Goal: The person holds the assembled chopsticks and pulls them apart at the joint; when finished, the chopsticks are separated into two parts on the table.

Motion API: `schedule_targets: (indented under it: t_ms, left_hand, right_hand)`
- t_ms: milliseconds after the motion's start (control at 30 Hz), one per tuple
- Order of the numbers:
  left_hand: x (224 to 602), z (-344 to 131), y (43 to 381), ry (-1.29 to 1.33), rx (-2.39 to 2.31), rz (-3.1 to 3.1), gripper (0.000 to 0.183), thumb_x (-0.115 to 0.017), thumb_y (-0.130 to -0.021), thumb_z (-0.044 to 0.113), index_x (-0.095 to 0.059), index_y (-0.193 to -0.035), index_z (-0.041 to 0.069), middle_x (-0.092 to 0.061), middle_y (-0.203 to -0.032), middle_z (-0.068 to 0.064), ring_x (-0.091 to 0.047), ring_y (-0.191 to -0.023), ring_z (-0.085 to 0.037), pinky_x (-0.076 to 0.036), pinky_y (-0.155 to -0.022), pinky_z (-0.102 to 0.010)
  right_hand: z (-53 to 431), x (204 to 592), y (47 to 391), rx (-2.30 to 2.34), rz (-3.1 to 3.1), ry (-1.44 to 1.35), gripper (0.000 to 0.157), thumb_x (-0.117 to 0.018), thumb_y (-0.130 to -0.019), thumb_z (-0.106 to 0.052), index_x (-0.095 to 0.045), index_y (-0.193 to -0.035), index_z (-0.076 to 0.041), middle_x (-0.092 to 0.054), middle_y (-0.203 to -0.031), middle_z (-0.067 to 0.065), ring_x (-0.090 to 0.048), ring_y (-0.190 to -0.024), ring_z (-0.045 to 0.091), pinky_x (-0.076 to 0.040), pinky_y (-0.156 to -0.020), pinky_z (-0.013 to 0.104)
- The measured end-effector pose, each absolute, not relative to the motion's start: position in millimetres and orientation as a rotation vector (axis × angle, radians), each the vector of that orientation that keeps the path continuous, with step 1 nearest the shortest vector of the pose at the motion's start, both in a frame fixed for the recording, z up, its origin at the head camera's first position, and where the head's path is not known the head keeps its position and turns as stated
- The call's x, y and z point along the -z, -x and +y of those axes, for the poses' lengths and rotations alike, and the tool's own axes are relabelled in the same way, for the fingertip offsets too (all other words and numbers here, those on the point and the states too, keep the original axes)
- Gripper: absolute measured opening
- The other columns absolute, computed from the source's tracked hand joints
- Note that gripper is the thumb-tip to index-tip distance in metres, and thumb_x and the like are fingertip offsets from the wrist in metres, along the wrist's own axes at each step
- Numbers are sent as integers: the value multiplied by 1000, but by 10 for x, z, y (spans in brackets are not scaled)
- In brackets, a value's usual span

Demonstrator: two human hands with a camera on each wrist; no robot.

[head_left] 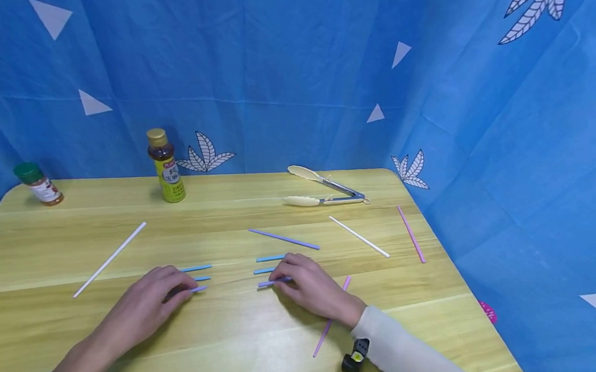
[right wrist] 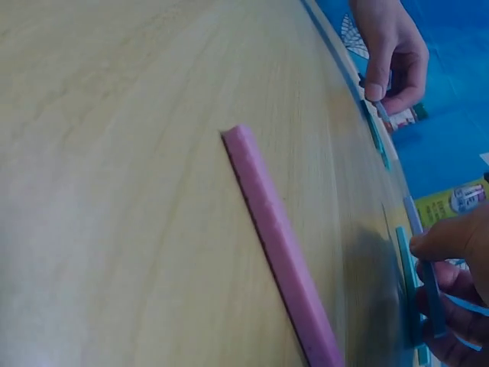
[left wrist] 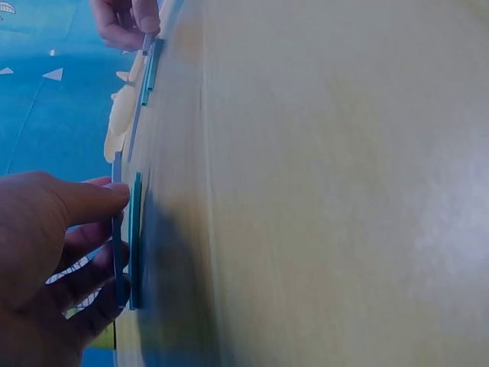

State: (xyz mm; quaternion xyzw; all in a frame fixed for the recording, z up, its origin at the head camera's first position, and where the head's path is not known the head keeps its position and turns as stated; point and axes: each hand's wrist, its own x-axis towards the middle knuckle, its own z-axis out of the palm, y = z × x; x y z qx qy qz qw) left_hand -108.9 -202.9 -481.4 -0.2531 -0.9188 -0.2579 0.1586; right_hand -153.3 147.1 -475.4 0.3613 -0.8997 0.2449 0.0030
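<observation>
My left hand (head_left: 151, 300) pinches a thin purple stick (head_left: 199, 289) between thumb and fingers, low over the wooden table. Just beyond it lie two blue sticks (head_left: 200, 267), partly hidden by the hand. To the right, my right hand (head_left: 309, 282) pinches another purple stick (head_left: 264, 284), its far end covered by the fingers. Two more blue sticks (head_left: 264, 271) lie behind that one, roughly parallel to it. In the left wrist view, the held stick (left wrist: 117, 252) appears slightly raised off the tabletop. A pink stick (right wrist: 279, 237) passes beneath my right wrist.
Farther back lie a purple stick (head_left: 283, 239), white sticks at left (head_left: 110, 259) and right (head_left: 360, 237), and a pink stick (head_left: 411, 234). Tongs (head_left: 346, 190), a yellow-labelled bottle (head_left: 171, 179) and a green-capped jar (head_left: 44, 189) are along the table's rear edge, before a blue curtain.
</observation>
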Motion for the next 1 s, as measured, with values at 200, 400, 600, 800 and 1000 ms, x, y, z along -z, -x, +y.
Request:
schedule_targets:
  t_ms: [200,400,600,800,1000]
  left_hand:
    - [4842,-2054,1104,757,710,-2633,32,-90,-86,4,-80,-106,27,-71,-101,18,-65,-94,-4,-58,-79,-36]
    - [4873,-2057,1124,795,672,-2616,34,-91,-84,3,-80,-107,26,-72,-101,16,-67,-93,-7,-59,-79,-37]
    - [4868,-2052,1126,771,641,-2662,32,-91,-85,5,-81,-107,26,-73,-101,16,-68,-93,-9,-60,-79,-39]
    - [4869,-2046,1120,764,632,-2663,32,-91,-85,5,-82,-107,26,-74,-103,14,-69,-94,-10,-60,-80,-40]
    - [4886,-2043,1119,770,635,-2654,32,-91,-84,5,-82,-107,26,-74,-103,14,-68,-93,-9,-60,-80,-39]
  right_hand:
    - [1441,4772,1541,-714,-2805,-1142,10,-79,-102,-19,-81,-111,-17,-72,-106,-5,-65,-98,12,-56,-88,28]
    - [1418,4802,1551,-694,-2768,-1150,9,-81,-100,-17,-82,-109,-17,-73,-104,-4,-65,-95,12,-54,-85,27]
    - [1400,4833,1559,-689,-2740,-1146,9,-82,-99,-14,-82,-108,-14,-74,-102,-2,-65,-92,13,-54,-83,26]
    - [1397,4812,1554,-691,-2761,-1130,9,-82,-99,-14,-82,-108,-15,-74,-104,-2,-65,-94,13,-54,-83,26]
    - [1399,4824,1571,-683,-2793,-1138,9,-80,-101,-15,-82,-110,-16,-74,-106,-4,-63,-95,12,-53,-83,26]
